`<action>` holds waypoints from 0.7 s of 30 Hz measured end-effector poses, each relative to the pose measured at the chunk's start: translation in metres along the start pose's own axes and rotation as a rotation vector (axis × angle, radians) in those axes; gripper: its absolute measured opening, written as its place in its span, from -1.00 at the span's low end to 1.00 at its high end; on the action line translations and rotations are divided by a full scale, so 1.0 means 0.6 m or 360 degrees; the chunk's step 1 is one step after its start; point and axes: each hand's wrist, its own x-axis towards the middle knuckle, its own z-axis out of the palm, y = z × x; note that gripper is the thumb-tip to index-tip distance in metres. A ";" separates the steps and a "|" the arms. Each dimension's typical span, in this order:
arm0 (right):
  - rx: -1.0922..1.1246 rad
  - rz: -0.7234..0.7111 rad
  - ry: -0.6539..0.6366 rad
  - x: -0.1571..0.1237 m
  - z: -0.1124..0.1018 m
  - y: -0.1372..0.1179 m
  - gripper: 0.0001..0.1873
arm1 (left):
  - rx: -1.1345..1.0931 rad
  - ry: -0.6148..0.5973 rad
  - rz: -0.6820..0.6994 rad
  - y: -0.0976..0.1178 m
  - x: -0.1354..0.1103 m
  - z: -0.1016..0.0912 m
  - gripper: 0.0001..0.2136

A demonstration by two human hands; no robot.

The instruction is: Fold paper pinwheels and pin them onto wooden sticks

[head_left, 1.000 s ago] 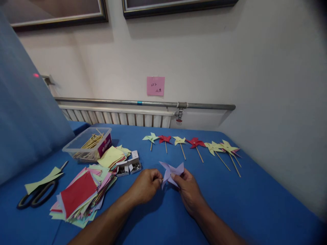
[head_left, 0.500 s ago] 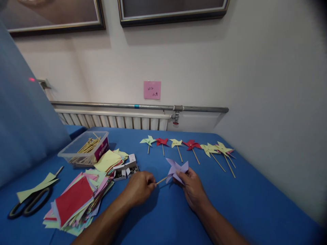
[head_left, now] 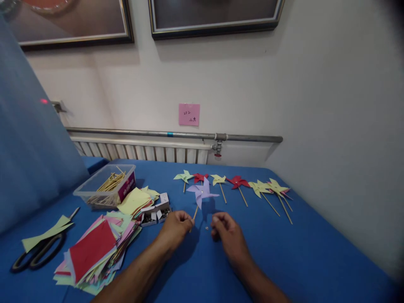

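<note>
My left hand (head_left: 177,229) pinches the wooden stick of a lilac paper pinwheel (head_left: 202,192), which it holds up at a slight tilt above the table. A pin head shows at the centre of its blades. To the right of the stick, my right hand (head_left: 229,233) is apart from the pinwheel, fingers loosely curled and nothing visible in them. A tiny pale speck (head_left: 206,227) lies on the blue cloth between the two hands. Close to my left hand sit small open boxes of metal pins (head_left: 157,213).
Several finished pinwheels, among them a red one (head_left: 237,182), lie in a row at the back. At left are a plastic tub of sticks (head_left: 128,185), a pile of coloured paper (head_left: 91,248) and black-handled scissors (head_left: 47,252) under a green strip. A wall borders the blue table (head_left: 303,261).
My right hand has let go of the pinwheel blades and sits just below and right of them. My left hand has tilted the stick up, so the lilac pinwheel stands higher and further left.
</note>
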 end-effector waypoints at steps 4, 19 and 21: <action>-0.0452 -0.0145 -0.0338 -0.042 0.034 -0.002 -0.81 | -0.0182 0.0013 -0.0049 -0.005 -0.002 0.017 -0.87; -0.0796 -0.0111 -0.0122 -0.040 0.035 0.002 -0.84 | -0.0197 -0.0049 0.0001 -0.029 0.000 0.035 -0.67; -0.0811 -0.0100 -0.0068 -0.033 0.027 0.002 -0.82 | -0.0095 -0.0035 0.0035 -0.032 0.000 0.037 -0.65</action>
